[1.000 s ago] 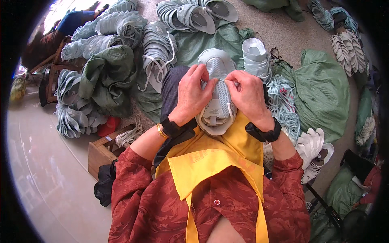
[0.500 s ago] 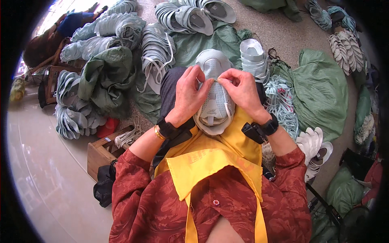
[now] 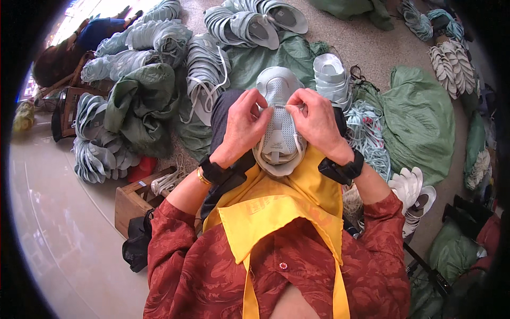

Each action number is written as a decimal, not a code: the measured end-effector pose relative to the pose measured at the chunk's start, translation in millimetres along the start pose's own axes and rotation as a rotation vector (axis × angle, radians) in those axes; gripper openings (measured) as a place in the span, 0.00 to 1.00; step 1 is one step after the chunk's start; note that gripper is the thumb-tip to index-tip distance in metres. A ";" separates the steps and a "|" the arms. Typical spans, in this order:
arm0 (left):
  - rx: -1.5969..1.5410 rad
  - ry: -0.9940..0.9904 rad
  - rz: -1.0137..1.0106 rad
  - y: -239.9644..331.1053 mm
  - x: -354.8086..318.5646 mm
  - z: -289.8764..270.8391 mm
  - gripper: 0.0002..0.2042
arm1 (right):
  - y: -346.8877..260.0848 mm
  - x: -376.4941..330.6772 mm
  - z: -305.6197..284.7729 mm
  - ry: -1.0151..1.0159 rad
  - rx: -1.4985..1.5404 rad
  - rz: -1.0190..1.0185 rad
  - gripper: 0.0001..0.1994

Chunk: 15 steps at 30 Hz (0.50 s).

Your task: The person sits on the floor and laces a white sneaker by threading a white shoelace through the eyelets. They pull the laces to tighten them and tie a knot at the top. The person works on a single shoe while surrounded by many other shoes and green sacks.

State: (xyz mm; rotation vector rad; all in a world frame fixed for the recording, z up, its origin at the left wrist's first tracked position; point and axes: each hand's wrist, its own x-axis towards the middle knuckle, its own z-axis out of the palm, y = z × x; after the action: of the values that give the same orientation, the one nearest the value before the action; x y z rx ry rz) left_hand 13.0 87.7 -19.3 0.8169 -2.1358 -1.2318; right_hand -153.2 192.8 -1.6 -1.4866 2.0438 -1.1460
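On the lap, both hands on a grey shoe.

So you've got the shoe upper sitting on the apron over your lap, dead centre, with your left hand on its left side and your right hand on its right, fingertips meeting near the middle of it. Far of the shoe there's a row of more uppers on the floor. Off to your left, stacked uppers lie beside a heap of cloth sacks, and a small wooden box sits nearer, just left of your elbow. To the right, a bundle of laces lies on a big sack, with a pile of soles nearer to you.
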 end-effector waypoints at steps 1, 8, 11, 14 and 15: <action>-0.007 -0.005 -0.011 -1.3 1.2 -0.7 0.07 | 1.5 1.9 3.9 -0.011 0.035 0.036 0.05; -0.065 0.009 -0.041 -9.8 -0.1 2.1 0.07 | 2.5 3.3 6.2 -0.061 0.049 -0.002 0.05; -0.041 0.013 -0.027 -6.8 0.7 1.8 0.06 | -0.6 6.2 5.0 -0.059 -0.074 -0.145 0.06; -0.042 0.003 -0.034 -4.6 1.3 1.5 0.06 | -4.6 8.0 8.2 -0.109 -0.202 -0.201 0.06; -0.018 0.000 -0.017 -2.9 1.8 1.0 0.07 | -5.5 8.5 9.0 -0.140 -0.243 -0.203 0.06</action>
State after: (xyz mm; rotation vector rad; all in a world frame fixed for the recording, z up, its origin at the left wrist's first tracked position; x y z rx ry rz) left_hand 11.8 85.8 -22.0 0.8292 -2.1192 -1.2577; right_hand -146.8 180.9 -1.4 -1.8711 2.0290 -0.8577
